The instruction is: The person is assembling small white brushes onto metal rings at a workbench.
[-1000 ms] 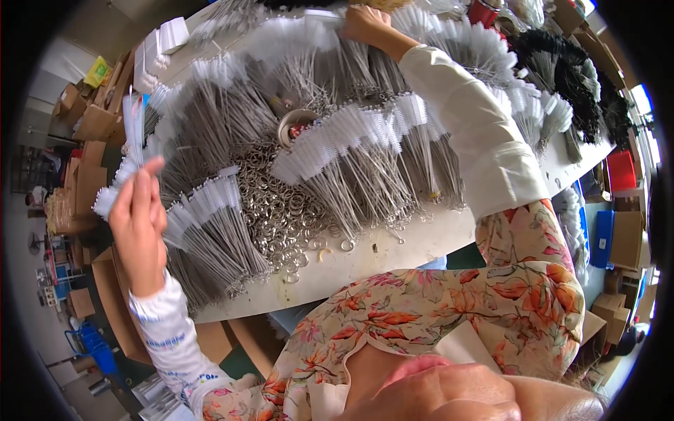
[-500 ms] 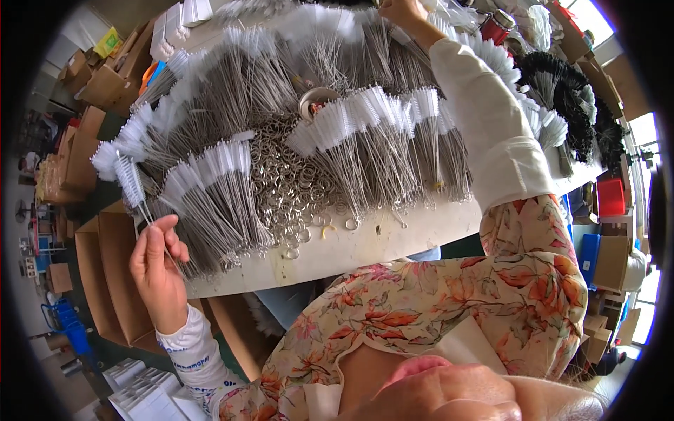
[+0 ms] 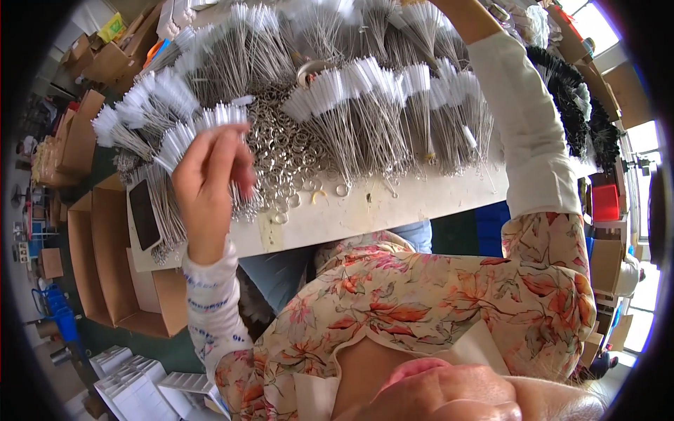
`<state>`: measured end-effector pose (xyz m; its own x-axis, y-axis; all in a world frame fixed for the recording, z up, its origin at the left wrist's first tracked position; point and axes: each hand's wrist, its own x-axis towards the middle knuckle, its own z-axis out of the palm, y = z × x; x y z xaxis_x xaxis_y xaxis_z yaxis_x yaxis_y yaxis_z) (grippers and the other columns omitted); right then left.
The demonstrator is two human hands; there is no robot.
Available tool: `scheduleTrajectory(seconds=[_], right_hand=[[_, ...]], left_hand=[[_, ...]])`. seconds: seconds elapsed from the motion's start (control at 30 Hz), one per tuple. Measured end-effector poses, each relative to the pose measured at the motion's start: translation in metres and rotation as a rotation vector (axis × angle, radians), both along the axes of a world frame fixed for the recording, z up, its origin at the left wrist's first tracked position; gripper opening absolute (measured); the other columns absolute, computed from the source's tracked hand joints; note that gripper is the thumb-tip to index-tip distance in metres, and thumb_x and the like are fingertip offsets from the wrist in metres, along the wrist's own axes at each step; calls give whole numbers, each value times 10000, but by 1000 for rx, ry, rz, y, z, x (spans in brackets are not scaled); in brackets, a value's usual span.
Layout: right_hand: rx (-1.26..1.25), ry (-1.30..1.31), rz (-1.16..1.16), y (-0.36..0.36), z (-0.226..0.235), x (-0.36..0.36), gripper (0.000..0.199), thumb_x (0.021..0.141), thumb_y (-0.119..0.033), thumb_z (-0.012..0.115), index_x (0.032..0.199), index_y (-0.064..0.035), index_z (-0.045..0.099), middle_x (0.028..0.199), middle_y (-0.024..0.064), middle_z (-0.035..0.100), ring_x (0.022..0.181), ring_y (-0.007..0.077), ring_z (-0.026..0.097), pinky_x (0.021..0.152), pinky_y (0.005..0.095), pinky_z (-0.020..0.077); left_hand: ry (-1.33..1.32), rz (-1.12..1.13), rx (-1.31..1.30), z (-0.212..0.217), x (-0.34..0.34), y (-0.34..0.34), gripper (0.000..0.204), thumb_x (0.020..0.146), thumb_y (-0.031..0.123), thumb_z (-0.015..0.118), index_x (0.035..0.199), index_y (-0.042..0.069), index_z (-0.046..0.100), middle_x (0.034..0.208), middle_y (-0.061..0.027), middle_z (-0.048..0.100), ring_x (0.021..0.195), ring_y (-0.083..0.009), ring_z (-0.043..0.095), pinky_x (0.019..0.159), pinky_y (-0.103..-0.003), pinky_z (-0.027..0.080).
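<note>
My left hand hovers over the left front bunch of wire brushes, slightly blurred. Its fingers are loosely bent and apart, and I see nothing between them. These brushes have white bristle heads and thin twisted wire stems ending in small loops. Beside the hand, a heap of metal rings lies in the middle of the table. My right hand reaches past the far brushes; the top edge of the view cuts it off, so its fingers are hidden. A loose brush lies on the right front bunch.
A dark-screened phone lies at the left edge of the white table. Further brush bunches fill the far side, around a round metal dish. Black brushes stand at right. Open cardboard boxes sit left below.
My left hand has moved right and no longer shows the brush it held at the left. The phone is now uncovered. My right arm has shifted right, its hand further out of view.
</note>
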<state>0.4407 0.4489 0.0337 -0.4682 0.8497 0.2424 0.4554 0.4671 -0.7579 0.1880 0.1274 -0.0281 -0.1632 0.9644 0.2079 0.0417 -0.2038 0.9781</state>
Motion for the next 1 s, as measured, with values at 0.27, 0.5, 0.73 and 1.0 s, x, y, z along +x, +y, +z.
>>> scheduleTrajectory(seconds=[0.27, 0.5, 0.73, 1.0], right_hand=[[175, 264, 278, -229, -70, -53, 230, 862, -219, 606, 1016, -50, 631, 914, 96, 616, 869, 206, 603, 824, 328, 470], [-144, 676, -22, -284, -135, 13, 360, 911, -337, 544, 1011, -6, 644, 1124, 97, 588, 1077, 184, 523, 965, 319, 377], [-1038, 1450, 11, -315, -175, 10, 216, 951, -244, 467, 999, -57, 561, 838, 15, 613, 686, 118, 573, 664, 253, 492], [581, -1220, -19, -321, -160, 109, 100, 792, -137, 603, 694, -125, 616, 700, 19, 606, 706, 157, 625, 622, 275, 490]], left_hand=[[208, 35, 355, -45, 81, 38, 105, 859, 1, 565, 964, 0, 571, 715, -39, 588, 574, -100, 570, 540, -215, 468], [231, 164, 720, -83, 90, 4, 84, 893, -14, 514, 974, -38, 511, 987, -102, 553, 729, -161, 615, 624, -259, 542], [489, -73, 649, -136, 139, -32, 289, 755, 3, 684, 1032, 58, 624, 1076, -114, 523, 900, -209, 563, 752, -304, 475], [579, -289, 237, -179, 99, -75, 261, 815, 76, 652, 1068, 40, 600, 773, -63, 598, 603, -146, 582, 528, -255, 474]])
